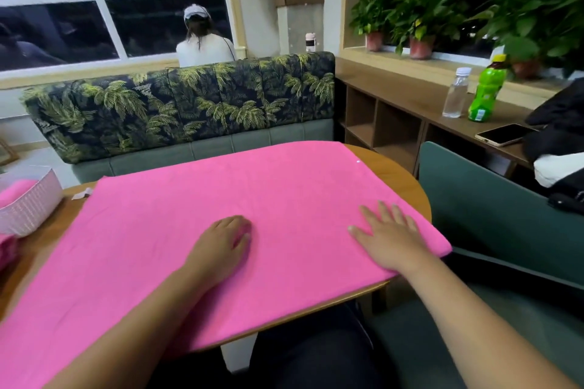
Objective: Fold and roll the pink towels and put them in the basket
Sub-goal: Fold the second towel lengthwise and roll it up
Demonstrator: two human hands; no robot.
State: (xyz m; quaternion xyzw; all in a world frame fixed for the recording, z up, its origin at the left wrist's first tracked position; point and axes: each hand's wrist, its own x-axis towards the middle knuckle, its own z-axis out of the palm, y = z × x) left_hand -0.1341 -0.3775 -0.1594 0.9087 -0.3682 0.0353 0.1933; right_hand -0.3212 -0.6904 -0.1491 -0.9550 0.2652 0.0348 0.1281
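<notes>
A large pink towel [196,230] lies spread flat over most of the round wooden table [392,167]. My left hand [221,246] rests on the towel near its middle, its fingers bent down against the cloth. My right hand [388,234] lies flat with spread fingers on the towel's near right corner. A white basket [28,208] stands at the table's left edge with a rolled pink towel [11,193] inside. Another piece of pink towel [6,249] shows at the left frame edge, in front of the basket.
A palm-print sofa [189,107] stands behind the table, with a person [202,41] seated beyond it. A green chair [493,215] is at the right. The side shelf holds a clear bottle [455,95], a green bottle [486,91], a phone [505,134] and a black bag [559,133].
</notes>
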